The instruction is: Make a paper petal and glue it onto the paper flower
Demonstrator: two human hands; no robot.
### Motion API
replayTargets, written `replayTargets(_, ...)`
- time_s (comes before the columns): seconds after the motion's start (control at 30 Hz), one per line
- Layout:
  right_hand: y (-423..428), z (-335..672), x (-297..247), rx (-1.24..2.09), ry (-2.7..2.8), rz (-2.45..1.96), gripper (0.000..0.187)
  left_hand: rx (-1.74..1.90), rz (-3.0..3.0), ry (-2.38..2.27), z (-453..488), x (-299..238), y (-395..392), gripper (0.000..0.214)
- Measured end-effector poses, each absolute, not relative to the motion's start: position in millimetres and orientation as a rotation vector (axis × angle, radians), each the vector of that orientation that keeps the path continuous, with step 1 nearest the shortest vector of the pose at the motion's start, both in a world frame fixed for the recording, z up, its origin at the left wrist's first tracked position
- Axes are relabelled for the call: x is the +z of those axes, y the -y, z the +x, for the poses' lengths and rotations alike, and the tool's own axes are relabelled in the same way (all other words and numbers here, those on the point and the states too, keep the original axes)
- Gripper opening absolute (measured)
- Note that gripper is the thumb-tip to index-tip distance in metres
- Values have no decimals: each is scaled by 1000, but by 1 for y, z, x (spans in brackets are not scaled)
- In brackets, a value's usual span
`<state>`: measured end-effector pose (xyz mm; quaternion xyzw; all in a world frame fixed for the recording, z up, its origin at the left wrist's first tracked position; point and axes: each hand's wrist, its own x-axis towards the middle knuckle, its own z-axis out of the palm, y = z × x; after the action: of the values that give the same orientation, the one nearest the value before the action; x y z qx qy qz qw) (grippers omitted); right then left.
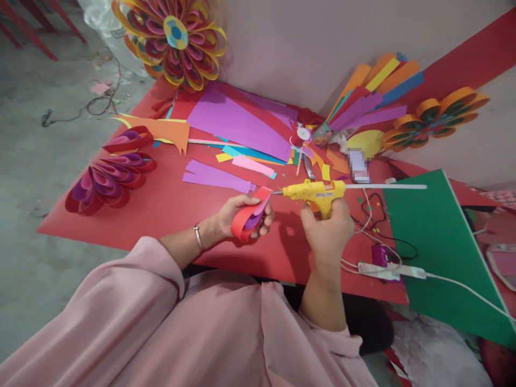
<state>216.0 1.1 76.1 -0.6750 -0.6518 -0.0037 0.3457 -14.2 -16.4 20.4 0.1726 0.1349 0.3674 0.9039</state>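
My left hand [237,215] is closed around a looped paper petal [250,215], red outside and purple inside. My right hand [327,231] grips the handle of a yellow glue gun [316,192], whose nozzle touches the upper end of the petal. A white glue stick [387,186] juts from the gun's back to the right. Both hands hover over a red sheet [169,199] that covers the table.
Finished red-and-purple petals [107,180] lie at the left. Coloured paper strips [237,140] and a large paper flower [175,40] fill the back. A green board [435,247], a power strip [391,270] with cables, and an orange flower [435,115] are at the right.
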Motion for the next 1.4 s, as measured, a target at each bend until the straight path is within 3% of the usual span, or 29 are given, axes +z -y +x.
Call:
replayTargets(0.27,-65,268,81,482,1646,-1884,46,761,420,-260,-18,23,18,31)
replayTargets(0.43,-115,315,62,500,1585,-2108,34,801,346,-307,-15,21,14,34)
replayTargets(0.57,-127,323,37,631,1701,-2168,36,809,293,-410,-11,20,11,39)
replayTargets(0.8,-97,316,27,-5,1885,-1968,61,884,271,-542,-7,18,10,36)
replayTargets(0.87,-68,301,36,-5,1766,-1818,52,924,277,-591,-4,19,10,35)
replayTargets(1.03,18,235,58,501,1818,-1299,25,1011,276,-690,2,23,12,30)
replayTargets(1.2,47,199,59,519,1844,-1180,19,992,355,-721,4,24,14,29)
replayTargets(1.27,40,198,57,528,1751,-1256,28,955,418,-739,4,25,15,31)
replayTargets(1.37,20,204,57,735,1753,-1329,58,895,520,-774,2,30,17,33)
replayTargets(1.4,13,206,58,827,1819,-1328,59,884,547,-786,0,32,18,33)
